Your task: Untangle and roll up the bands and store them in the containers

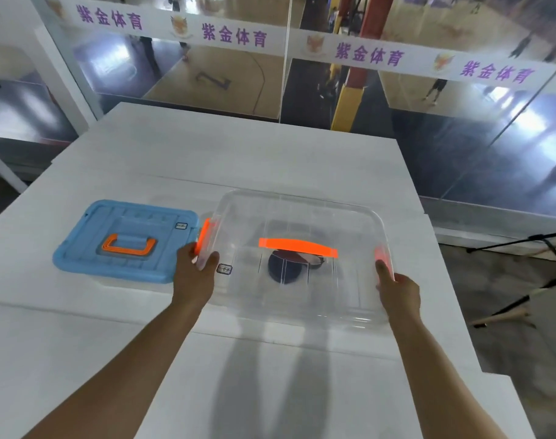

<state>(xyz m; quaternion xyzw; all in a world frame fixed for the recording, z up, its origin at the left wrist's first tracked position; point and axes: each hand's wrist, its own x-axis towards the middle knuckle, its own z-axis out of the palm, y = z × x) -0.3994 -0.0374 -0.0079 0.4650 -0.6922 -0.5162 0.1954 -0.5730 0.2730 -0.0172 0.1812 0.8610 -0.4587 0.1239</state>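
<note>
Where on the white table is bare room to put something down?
Bare: the far stretch of the white table beyond both boxes, and the near part between the forearms. Crowded: the middle, where the blue-lidded box sits close beside the clear container.

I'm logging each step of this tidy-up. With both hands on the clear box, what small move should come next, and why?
Probably press the clear lid down and snap the orange side latches shut. The left hand and right hand each grip an end of the clear box beside a latch, and a dark rolled band already lies inside.
</note>
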